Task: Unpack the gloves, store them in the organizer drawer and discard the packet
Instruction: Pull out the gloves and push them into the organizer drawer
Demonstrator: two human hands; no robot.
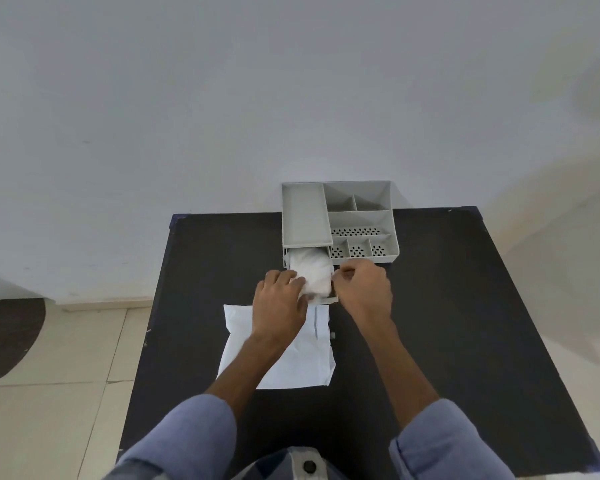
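Black table (447, 323) against the wall, grey desk organizer (340, 220) at its 12 o'clock edge. White packet (298, 362) flat mid-table, at 6 o'clock from the organizer, partly under my left forearm. Organizer drawer (328, 299) pulled out toward me, white gloves (314, 275) bundled inside. My left hand (279, 306) presses on the gloves at their 8 o'clock, fingers curled on them. My right hand (362, 289) is clenched at the drawer's 3 o'clock edge; can't tell what it pinches.

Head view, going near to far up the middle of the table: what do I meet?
White packet → open drawer stuffed with white gloves, left hand and right hand on either side → grey organizer → wall.
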